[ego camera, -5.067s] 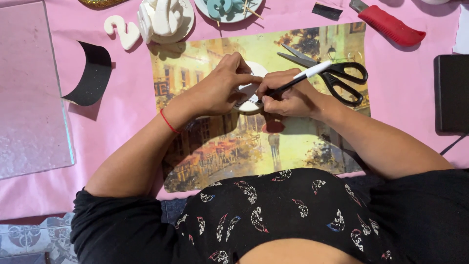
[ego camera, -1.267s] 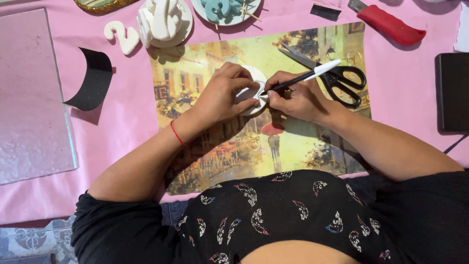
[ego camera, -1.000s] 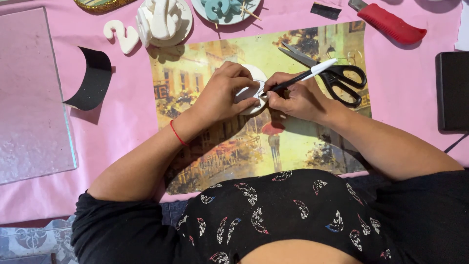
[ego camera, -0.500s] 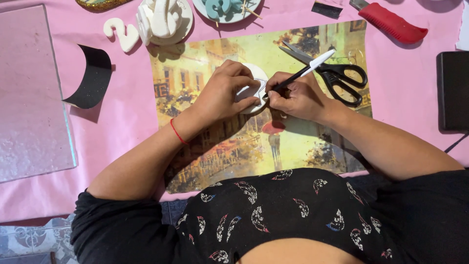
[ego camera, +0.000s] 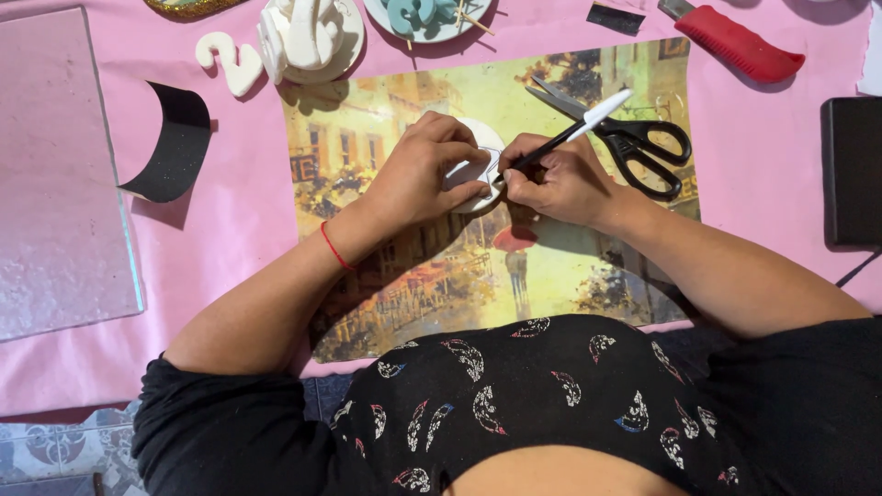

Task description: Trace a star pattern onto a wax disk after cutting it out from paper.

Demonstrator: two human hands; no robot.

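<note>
White and round, a small flat disc (ego camera: 480, 165) is lying on the painted street-scene print (ego camera: 551, 266) spread over the pink tablecloth (ego camera: 239, 220), a little left of the print's far middle. The left hand (ego camera: 424, 174) is pressing down on it, fingers curled over its left half and pinning it in place. The right hand (ego camera: 556, 179) is pinching a slim pen with a white cap (ego camera: 570, 138) tight between thumb and fingers, its tip touching the disc's right edge. Black-handled scissors (ego camera: 634, 138) are lying just beyond the right hand, blades pointing left. Farther off, a red-handled cutter (ego camera: 740, 41) is resting at the far right, white foam shapes (ego camera: 303, 37) are sitting at the far edge, and a black curved strip (ego camera: 175, 138) is lying to the left beside a glass sheet (ego camera: 55, 174). The disc looks light and thin, likely to slide or dent, so holding it flat from above near the edges seems the safest grip.
</note>
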